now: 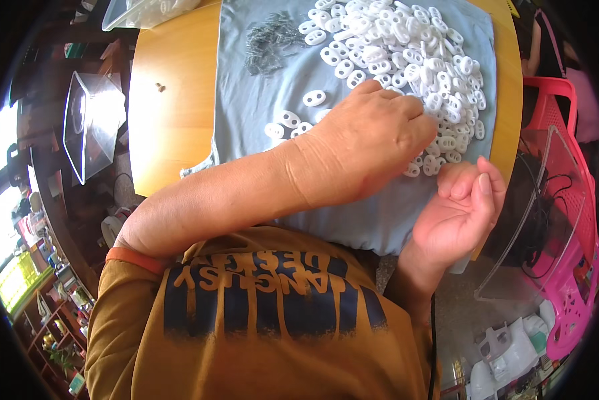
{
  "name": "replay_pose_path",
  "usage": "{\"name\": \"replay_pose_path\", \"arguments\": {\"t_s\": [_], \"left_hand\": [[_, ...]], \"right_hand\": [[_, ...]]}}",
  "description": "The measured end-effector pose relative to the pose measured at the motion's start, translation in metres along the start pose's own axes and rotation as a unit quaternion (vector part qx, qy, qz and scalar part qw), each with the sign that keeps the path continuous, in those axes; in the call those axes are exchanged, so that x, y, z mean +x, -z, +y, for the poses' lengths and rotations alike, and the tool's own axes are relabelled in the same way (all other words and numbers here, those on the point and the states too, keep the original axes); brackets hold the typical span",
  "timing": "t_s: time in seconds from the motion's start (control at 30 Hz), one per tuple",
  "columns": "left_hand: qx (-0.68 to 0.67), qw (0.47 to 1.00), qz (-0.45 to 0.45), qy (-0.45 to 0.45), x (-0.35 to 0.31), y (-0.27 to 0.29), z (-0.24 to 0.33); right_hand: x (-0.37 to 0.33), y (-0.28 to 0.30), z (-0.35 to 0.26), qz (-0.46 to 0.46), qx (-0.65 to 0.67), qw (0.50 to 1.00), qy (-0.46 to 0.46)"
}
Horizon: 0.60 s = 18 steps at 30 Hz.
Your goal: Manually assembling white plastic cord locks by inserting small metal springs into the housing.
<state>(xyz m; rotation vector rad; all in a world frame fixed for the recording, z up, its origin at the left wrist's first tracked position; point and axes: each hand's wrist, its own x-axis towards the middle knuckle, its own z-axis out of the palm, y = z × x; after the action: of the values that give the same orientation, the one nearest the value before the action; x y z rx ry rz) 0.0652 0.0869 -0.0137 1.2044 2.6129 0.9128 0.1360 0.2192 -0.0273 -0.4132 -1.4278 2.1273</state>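
Note:
My left hand (373, 137) reaches across to the right, its back up and fingers curled down at the edge of a heap of white oval plastic pieces with two holes (406, 40). Its fingertips, and anything in them, are hidden. My right hand (456, 210) is turned palm up just right of it, fingers folded in and thumb pressed close; I cannot make out anything in it. Several more white pieces (314, 98) lie loose left of the heap, partly behind my left forearm. A tangle of small grey metal springs (273, 41) sits at the far left of the cloth.
A light blue cloth (246, 100) covers much of the yellow wooden table (169, 60). Two tiny brown bits (160, 87) rest on the bare wood. A clear plastic bin (129, 19) stands at the far left corner. Right of the table is a pink-red plastic chair (566, 93).

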Motion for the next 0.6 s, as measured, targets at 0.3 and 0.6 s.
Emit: {"name": "replay_pose_path", "arguments": {"t_s": [0.3,0.6], "left_hand": [[-0.043,0.995,0.089,0.025,-0.016,0.006,-0.006],[0.039,0.994,0.104,0.014,-0.014,0.005,-0.012]], "right_hand": [[-0.004,-0.004,-0.001,0.0,-0.057,0.997,0.054],[-0.004,0.003,0.0,-0.058,-0.061,0.995,0.053]]}}
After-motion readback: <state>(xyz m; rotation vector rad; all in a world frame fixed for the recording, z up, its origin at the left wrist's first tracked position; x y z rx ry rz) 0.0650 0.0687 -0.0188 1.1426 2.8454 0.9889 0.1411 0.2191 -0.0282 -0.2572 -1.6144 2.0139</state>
